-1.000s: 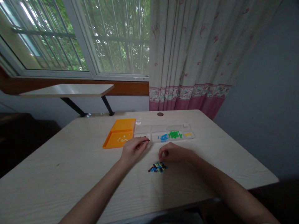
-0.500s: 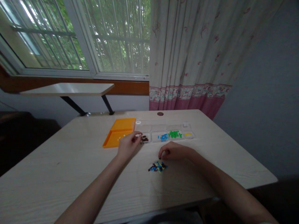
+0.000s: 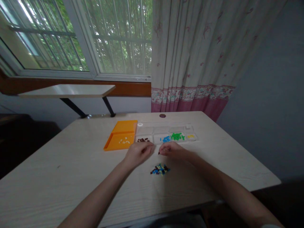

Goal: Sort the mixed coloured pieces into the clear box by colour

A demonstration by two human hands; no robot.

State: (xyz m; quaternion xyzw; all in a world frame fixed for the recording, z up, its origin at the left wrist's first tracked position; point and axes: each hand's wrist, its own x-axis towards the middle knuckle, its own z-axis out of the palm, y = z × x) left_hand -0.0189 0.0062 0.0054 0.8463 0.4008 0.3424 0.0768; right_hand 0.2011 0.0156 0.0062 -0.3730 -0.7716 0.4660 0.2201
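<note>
A: Starting from the left, what is next to the clear tray (image 3: 160,129)?

B: An orange tray (image 3: 123,127), just beside its left end on the worktop (image 3: 71,174). Small white pieces (image 3: 124,140) are scattered in the orange tray's near section.

A: And the left hand (image 3: 139,152)?

B: It is in front of the clear tray's left part, its fingers curled inward. I cannot tell whether they hold anything.

A: Is something behind it?

B: Yes, brown pieces (image 3: 143,140) in the clear tray's front left compartment, partly hidden by that hand.

A: Further right?

B: A mixed pile (image 3: 160,169) of blue, dark and pale yellow pieces lies on the worktop, in front of the clear tray and apart from it. Light blue pieces (image 3: 166,139) sit in its front row.

A: And the right hand (image 3: 174,150)?

B: Just in front of the clear tray's middle, its fingertips pinching a small dark piece (image 3: 159,153).

A: What comes last?

B: Green pieces (image 3: 177,136) in the clear tray's front row, then yellow pieces (image 3: 190,136) at its right end.
</note>
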